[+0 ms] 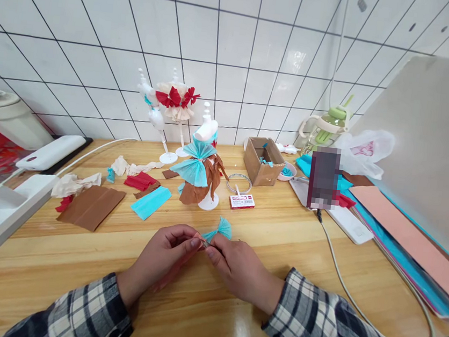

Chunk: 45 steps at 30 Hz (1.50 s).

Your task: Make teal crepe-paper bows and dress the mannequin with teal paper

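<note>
Nearest, both hands meet low over the wooden table [117, 259]. Left hand [166, 251]: thumb and index finger pinching at the narrow end of a blue paper fan [223, 228]; right hand [241, 268] likewise, fingertips nearly touching the left's. Fan's wide end points away from the body. Beyond, left: blue paper strip [151, 202]; right: red-and-white box [241, 203]. Behind these, upright: dress form [208, 130], blue bow [193, 166], brown skirt [194, 192]. Farthest: tiled wall [236, 40].
</note>
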{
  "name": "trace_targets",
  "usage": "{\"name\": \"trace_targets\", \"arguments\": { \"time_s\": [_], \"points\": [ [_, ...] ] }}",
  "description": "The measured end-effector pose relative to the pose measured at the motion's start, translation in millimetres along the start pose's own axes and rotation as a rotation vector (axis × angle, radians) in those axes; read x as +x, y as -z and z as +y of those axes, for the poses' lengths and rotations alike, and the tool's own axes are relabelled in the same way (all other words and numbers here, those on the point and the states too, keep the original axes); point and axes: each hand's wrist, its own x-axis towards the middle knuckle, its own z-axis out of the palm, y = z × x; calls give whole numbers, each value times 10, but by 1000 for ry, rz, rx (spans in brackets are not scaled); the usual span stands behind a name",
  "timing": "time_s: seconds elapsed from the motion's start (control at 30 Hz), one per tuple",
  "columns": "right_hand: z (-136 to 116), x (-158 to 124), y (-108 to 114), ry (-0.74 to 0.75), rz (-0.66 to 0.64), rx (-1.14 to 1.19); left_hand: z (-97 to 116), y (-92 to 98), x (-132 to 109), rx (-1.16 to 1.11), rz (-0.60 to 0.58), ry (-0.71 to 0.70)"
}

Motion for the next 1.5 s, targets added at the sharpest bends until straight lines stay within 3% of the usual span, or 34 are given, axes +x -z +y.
{"name": "trace_targets", "arguments": {
  "time_s": [1.5],
  "points": [
    [45, 19, -46, 2, 4, 120, -163, 54, 29, -13, -86, 20]
  ]
}}
